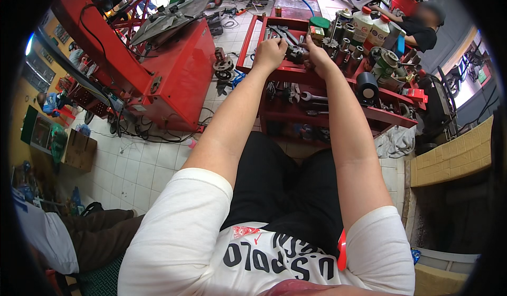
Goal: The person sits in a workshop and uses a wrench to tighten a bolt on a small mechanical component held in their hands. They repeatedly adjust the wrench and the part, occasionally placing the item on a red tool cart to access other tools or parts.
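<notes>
The left hand (pixel 271 54) is curled up tight over the top tray (pixel 247 45) of a red cart (pixel 296 75). I cannot tell if there is something inside it. The right hand (pixel 318 58) is just beside it, a bit more loose, with one finger poking out. I cannot tell if it holds anything either. A dark metal part (pixel 296 56) sits in the tray, in the gap between the two hands. I cannot see for sure if they touch it.

It looks like the step now is handling small things at the tray. I think the next move calls for careful fingers, because the bits there are close together.

The tray has a lot in it. Long gray tools (pixel 285 34) lie behind the hands. To the right is a tub with a green lid (pixel 319 22). Past that are shiny metal tubes (pixel 353 61), two white bottles, one (pixel 362 25) near the other (pixel 377 33), both with red caps, and a green and white can (pixel 387 63).

The lower tray (pixel 388 117) has a wrench (pixel 314 97) and more silver tools (pixel 289 92) in it. What is inside the bottles and the can is hidden.
</notes>
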The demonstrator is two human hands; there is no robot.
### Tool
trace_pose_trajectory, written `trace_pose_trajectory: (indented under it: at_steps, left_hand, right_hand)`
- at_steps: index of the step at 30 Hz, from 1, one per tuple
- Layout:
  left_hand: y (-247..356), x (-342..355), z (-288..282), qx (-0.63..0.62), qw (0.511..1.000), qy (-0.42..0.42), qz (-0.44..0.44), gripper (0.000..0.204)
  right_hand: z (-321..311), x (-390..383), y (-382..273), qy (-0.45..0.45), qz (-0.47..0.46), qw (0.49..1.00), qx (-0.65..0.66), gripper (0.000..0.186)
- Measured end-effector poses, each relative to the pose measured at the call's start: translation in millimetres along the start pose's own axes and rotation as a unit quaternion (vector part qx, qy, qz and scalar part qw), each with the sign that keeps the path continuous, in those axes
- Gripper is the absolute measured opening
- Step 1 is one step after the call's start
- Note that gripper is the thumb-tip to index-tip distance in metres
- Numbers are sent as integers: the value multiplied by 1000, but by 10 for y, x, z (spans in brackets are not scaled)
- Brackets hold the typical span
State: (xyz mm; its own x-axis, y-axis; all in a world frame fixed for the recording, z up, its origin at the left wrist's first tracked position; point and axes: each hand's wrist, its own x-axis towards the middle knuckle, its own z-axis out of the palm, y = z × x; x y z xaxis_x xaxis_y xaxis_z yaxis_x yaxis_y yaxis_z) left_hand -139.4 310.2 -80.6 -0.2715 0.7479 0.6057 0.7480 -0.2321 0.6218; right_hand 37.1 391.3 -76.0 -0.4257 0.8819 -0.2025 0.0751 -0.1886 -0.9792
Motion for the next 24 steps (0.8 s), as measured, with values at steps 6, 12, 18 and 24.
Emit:
trace_pose_trajectory:
  at_steps: [6,12,18,24]
  left_hand:
    - [14,6,-4,-31,999,3,-7,49]
    - [-58,20,-5,-27,1000,-12,0,51]
    - [4,24,-46,-13,997,-60,-44,50]
    - [62,23,-60,12,996,-62,-63,49]
  right_hand:
    - [-18,65,-11,-71,13,993,-97,79]
    - [-28,11,-15,-31,5,999,42,76]
    - [-26,-38,-37,-18,-24,998,49,77]
    - [1,-97,-47,41,-49,996,64,73]
